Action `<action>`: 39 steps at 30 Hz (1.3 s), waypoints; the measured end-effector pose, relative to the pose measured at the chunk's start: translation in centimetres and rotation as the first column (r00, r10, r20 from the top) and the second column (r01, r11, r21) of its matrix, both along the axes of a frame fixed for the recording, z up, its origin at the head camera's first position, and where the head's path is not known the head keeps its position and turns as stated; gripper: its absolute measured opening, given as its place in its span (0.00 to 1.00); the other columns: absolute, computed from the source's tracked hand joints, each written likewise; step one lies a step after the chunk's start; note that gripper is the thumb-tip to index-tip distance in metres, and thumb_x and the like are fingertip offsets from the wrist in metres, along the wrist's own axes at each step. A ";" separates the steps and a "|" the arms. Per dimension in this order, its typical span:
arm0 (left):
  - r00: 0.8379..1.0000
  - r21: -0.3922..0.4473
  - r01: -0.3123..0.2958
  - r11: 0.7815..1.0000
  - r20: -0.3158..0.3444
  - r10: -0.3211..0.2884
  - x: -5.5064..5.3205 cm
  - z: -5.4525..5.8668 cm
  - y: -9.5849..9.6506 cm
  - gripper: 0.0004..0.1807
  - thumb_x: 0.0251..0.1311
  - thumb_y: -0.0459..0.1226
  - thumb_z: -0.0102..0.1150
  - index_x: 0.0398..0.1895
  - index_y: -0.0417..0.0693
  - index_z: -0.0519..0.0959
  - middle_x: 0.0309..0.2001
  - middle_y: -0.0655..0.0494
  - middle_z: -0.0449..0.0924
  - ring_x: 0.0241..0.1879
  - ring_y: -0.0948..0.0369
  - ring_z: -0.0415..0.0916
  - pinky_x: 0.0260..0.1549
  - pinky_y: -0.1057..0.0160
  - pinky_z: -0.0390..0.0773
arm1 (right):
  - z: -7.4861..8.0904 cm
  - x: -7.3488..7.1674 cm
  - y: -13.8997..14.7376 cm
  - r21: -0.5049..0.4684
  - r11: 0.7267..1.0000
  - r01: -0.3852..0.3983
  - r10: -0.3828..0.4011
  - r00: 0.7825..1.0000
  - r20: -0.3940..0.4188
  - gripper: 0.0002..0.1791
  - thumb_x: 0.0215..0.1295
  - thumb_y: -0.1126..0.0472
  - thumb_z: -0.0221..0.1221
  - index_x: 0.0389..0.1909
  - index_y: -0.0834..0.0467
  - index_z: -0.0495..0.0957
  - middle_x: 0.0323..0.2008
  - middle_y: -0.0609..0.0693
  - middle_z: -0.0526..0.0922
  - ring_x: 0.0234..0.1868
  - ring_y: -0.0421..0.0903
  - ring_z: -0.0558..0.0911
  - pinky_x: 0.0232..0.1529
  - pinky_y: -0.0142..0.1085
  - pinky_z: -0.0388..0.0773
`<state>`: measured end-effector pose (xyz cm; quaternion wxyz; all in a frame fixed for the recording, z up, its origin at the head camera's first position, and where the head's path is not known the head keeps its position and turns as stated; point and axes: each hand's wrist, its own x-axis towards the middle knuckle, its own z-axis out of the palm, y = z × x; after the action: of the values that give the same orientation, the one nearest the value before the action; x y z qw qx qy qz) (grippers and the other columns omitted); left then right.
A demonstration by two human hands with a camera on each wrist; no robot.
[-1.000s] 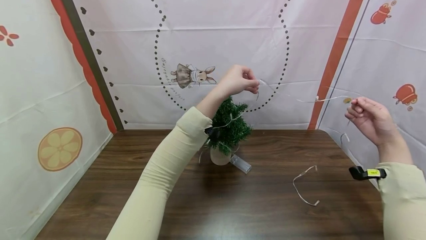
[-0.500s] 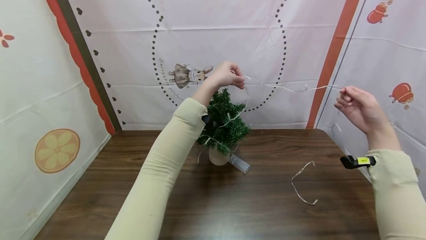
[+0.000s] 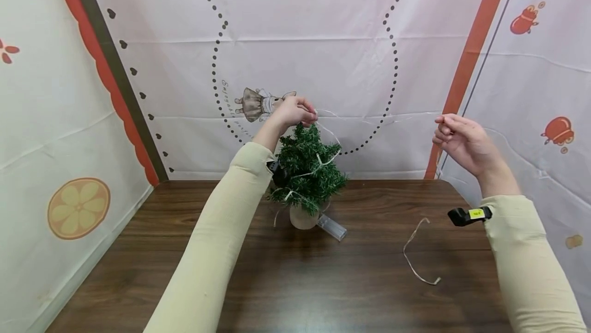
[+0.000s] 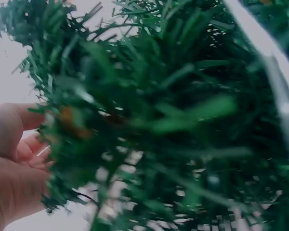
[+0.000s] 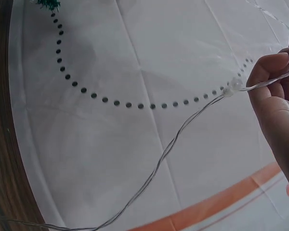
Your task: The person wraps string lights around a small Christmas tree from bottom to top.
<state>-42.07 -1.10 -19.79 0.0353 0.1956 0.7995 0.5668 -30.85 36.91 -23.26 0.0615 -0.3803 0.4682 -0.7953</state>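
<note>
A small green artificial Christmas tree (image 3: 307, 169) stands in a pale pot (image 3: 303, 217) on the table. Clear string lights (image 3: 333, 157) wrap part of its branches and rise to my left hand (image 3: 292, 111), which pinches the wire just above the treetop. From there the strand runs right through the air to my right hand (image 3: 468, 140), whose curled fingers grip it. In the right wrist view a small clear bulb (image 5: 235, 85) sits on the twisted wire beside the right fingers, and the wire hangs away below. Branches fill the left wrist view and partly hide the left hand (image 4: 14, 163).
A clear battery box (image 3: 332, 227) lies on the wooden table (image 3: 360, 281) beside the pot. The tail of the string lights (image 3: 408, 258) curves on the tabletop to the right. Printed cloth walls (image 3: 314, 4) enclose the back and sides.
My left hand has moved left and slightly down to just above the treetop. The right hand has moved left and up, with the strand still in its fingers.
</note>
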 end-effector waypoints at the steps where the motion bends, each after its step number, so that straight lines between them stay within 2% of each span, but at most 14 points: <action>1: 1.000 0.013 -0.005 1.000 0.014 0.005 -0.2 -0.3 -0.2 0.04 0.59 0.26 0.58 0.36 0.38 0.74 0.32 0.48 0.80 0.30 0.59 0.78 0.30 0.67 0.78 | 0.1 -0.1 -0.3 -0.009 1.000 -0.019 0.019 1.000 0.011 0.23 0.75 0.71 0.29 0.46 0.72 0.76 0.28 0.53 0.74 0.29 0.48 0.56 0.35 0.37 0.57; 4: 0.998 0.049 0.004 0.999 0.061 -0.007 -0.7 -1.1 -0.7 0.10 0.61 0.27 0.57 0.45 0.34 0.76 0.28 0.54 0.80 0.27 0.63 0.76 0.24 0.69 0.70 | 0.3 -0.3 -1.2 -0.004 1.000 -0.014 0.014 1.000 0.027 0.22 0.75 0.71 0.32 0.46 0.72 0.76 0.28 0.54 0.74 0.29 0.48 0.57 0.35 0.37 0.59; 7: 0.994 0.087 0.028 0.996 0.106 -0.037 -1.1 -1.6 -1.3 0.17 0.62 0.29 0.56 0.53 0.33 0.75 0.28 0.56 0.81 0.25 0.65 0.74 0.22 0.69 0.63 | 0.5 -0.4 -1.9 0.026 0.999 0.033 -0.033 0.999 0.025 0.20 0.75 0.70 0.35 0.45 0.70 0.77 0.27 0.52 0.73 0.29 0.48 0.57 0.35 0.36 0.61; 11: 0.983 0.151 0.048 0.987 0.167 -0.074 -1.2 -1.8 -2.0 0.17 0.64 0.27 0.53 0.56 0.34 0.75 0.44 0.48 0.83 0.15 0.67 0.61 0.19 0.69 0.58 | 0.9 -0.6 -2.5 0.063 0.995 0.082 -0.084 0.996 0.021 0.18 0.75 0.69 0.38 0.44 0.68 0.78 0.27 0.51 0.72 0.29 0.47 0.59 0.36 0.36 0.65; 15: 0.960 0.274 0.056 0.960 0.248 -0.127 -1.4 -2.1 -2.7 0.19 0.64 0.23 0.46 0.58 0.33 0.72 0.61 0.37 0.71 0.12 0.66 0.48 0.16 0.70 0.52 | 1.1 -0.7 -2.8 0.066 0.994 0.088 -0.089 0.996 0.021 0.17 0.75 0.69 0.38 0.44 0.68 0.78 0.26 0.51 0.71 0.29 0.47 0.60 0.36 0.35 0.66; 18: 0.938 0.376 0.055 0.925 0.299 -0.177 -1.6 -2.5 -3.2 0.21 0.64 0.23 0.44 0.62 0.33 0.68 0.63 0.37 0.67 0.17 0.66 0.60 0.20 0.70 0.60 | 1.1 -0.9 -3.1 0.059 0.994 0.089 -0.090 0.996 0.025 0.17 0.75 0.68 0.39 0.44 0.68 0.78 0.26 0.51 0.72 0.29 0.47 0.60 0.36 0.35 0.65; 21: 0.922 0.445 0.064 0.893 0.317 -0.224 -1.8 -3.0 -3.6 0.22 0.66 0.26 0.45 0.64 0.34 0.65 0.54 0.44 0.72 0.25 0.65 0.66 0.26 0.69 0.64 | 1.1 -1.1 -3.5 0.062 0.993 0.098 -0.100 0.994 0.033 0.16 0.74 0.68 0.40 0.44 0.67 0.78 0.26 0.51 0.73 0.28 0.46 0.62 0.36 0.35 0.66; 22: 0.922 0.454 0.069 0.888 0.312 -0.231 -1.8 -3.1 -3.7 0.22 0.67 0.27 0.46 0.64 0.34 0.66 0.49 0.48 0.74 0.29 0.65 0.69 0.28 0.69 0.67 | 1.1 -1.1 -3.7 0.062 0.993 0.101 -0.103 0.994 0.037 0.16 0.74 0.67 0.41 0.44 0.67 0.78 0.26 0.51 0.73 0.28 0.46 0.62 0.36 0.35 0.67; 26: 0.927 0.468 0.116 0.876 0.266 -0.264 -2.0 -3.6 -3.9 0.15 0.67 0.30 0.50 0.55 0.35 0.73 0.25 0.57 0.68 0.19 0.64 0.53 0.19 0.69 0.57 | 1.2 -1.4 -4.5 0.067 0.991 0.119 -0.122 0.992 0.045 0.14 0.74 0.66 0.43 0.44 0.66 0.78 0.26 0.50 0.73 0.29 0.45 0.66 0.37 0.34 0.71; 29: 0.942 0.448 0.132 0.884 0.220 -0.252 -2.0 -3.8 -4.0 0.09 0.65 0.28 0.52 0.44 0.36 0.79 0.21 0.57 0.67 0.16 0.63 0.44 0.16 0.69 0.50 | 1.3 -1.4 -5.0 0.058 0.989 0.133 -0.136 0.990 0.048 0.14 0.73 0.66 0.45 0.44 0.66 0.78 0.26 0.50 0.73 0.29 0.44 0.67 0.37 0.34 0.71; 31: 0.955 0.427 0.118 0.897 0.200 -0.221 -1.9 -3.8 -4.0 0.09 0.65 0.27 0.52 0.42 0.35 0.80 0.24 0.56 0.71 0.13 0.64 0.46 0.16 0.69 0.51 | 1.4 -1.5 -5.3 0.042 0.989 0.141 -0.143 0.989 0.048 0.13 0.73 0.66 0.45 0.44 0.67 0.78 0.26 0.50 0.73 0.28 0.44 0.67 0.37 0.34 0.70; 33: 0.966 0.396 0.092 0.914 0.187 -0.178 -1.8 -3.7 -4.1 0.10 0.64 0.27 0.52 0.45 0.33 0.79 0.29 0.55 0.76 0.13 0.65 0.57 0.17 0.71 0.61 | 1.5 -1.5 -5.6 0.029 0.988 0.149 -0.150 0.988 0.046 0.13 0.73 0.66 0.45 0.43 0.67 0.78 0.26 0.50 0.73 0.28 0.43 0.67 0.37 0.34 0.70; 36: 0.976 0.351 0.050 0.935 0.180 -0.120 -1.4 -3.7 -4.2 0.14 0.64 0.27 0.52 0.51 0.29 0.75 0.32 0.56 0.77 0.20 0.65 0.71 0.29 0.68 0.74 | 1.7 -1.4 -6.1 0.018 0.988 0.154 -0.155 0.987 0.040 0.13 0.73 0.66 0.46 0.43 0.67 0.78 0.26 0.51 0.74 0.27 0.44 0.67 0.38 0.34 0.70; 39: 0.980 0.341 0.053 0.939 0.165 -0.115 -1.1 -3.9 -4.5 0.15 0.65 0.27 0.52 0.53 0.28 0.72 0.33 0.55 0.76 0.27 0.64 0.75 0.38 0.64 0.77 | 1.8 -1.4 -6.5 0.009 0.989 0.146 -0.146 0.988 0.039 0.13 0.72 0.67 0.46 0.43 0.67 0.78 0.26 0.51 0.74 0.27 0.44 0.67 0.38 0.34 0.71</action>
<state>-43.14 -5.61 -23.65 0.0987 0.1802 0.6758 0.7079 -32.22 30.37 -21.47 0.0134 -0.3290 0.4957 -0.8036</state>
